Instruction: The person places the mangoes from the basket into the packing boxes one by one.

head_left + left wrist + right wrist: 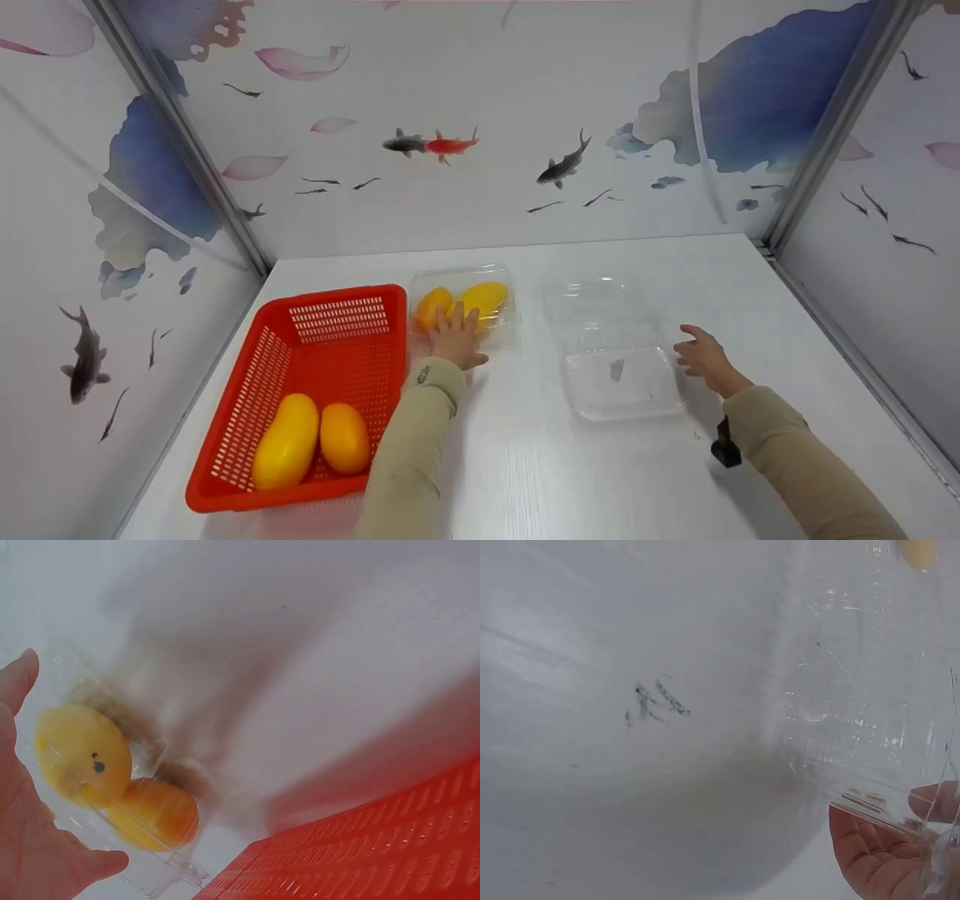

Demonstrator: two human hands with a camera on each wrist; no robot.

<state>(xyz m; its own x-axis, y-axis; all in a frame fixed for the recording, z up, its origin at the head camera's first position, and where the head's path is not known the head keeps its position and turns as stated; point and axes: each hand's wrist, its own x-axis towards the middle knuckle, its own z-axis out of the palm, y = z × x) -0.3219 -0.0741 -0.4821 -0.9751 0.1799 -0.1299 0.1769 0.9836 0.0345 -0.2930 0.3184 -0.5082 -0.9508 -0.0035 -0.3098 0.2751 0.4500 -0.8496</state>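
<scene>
White panels painted with fish and blue blots [480,202] stand along the far, left and right edges of a white worktop [517,472]; its near edge is out of view. A red, slotted plastic basket [339,319] takes up the left side, its long wall near the worktop's left edge. An unfolded clear plastic container [622,394] lies right of the middle, one half toward the far edge, with a wide band of worktop between it and the right edge. A smaller-looking clear plastic box [513,315] sits near the far edge, just beside the basket's far right corner; a strip of worktop separates it from the unfolded container.

The left hand [456,341] reaches over the box's near side, its grip wide, fingers spread, enclosing nothing; how firmly it presses cannot be told. The right hand [706,358] is at the unfolded container's right rim, fingers loosely extended and thumb apart; contact there is unclear.

A long yellow fruit [286,441] and an orange-yellow rounded fruit [345,439] lie together in the basket's near end. Inside the box are a yellow oval fruit [486,296] and, left of it, an orange fruit [433,306].
</scene>
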